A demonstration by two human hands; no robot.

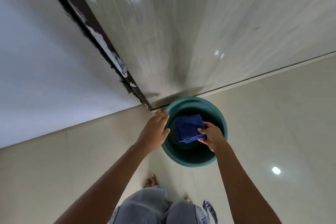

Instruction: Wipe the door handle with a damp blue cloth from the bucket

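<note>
You're looking straight down at a green bucket (195, 132) sitting on the pale tiled floor (272, 123), tucked right up against the bottom of the door (181, 32) at the far side of the scene. Your right hand (212, 137) is over the bucket's opening, thumb and fingers pinched shut on the near right corner of the blue cloth (189, 128). The cloth is folded into a rough square and held inside the rim; can't tell if it's touching the bottom, or how wet it is. Your left hand (156, 131) is on the bucket's left rim, fingers stretched out flat and together, thumb hooked over the edge, so it's resting there more than gripping anything. A dark door frame (94, 31) with white paint smears runs down the left side of the door and ends just left of the bucket, with a plain white wall (36, 69) beyond it. Near the bottom of the view you can see your knees in light blue jeans (151, 205) and a bare foot (150, 181) on the floor. The door handle isn't in view.
</note>
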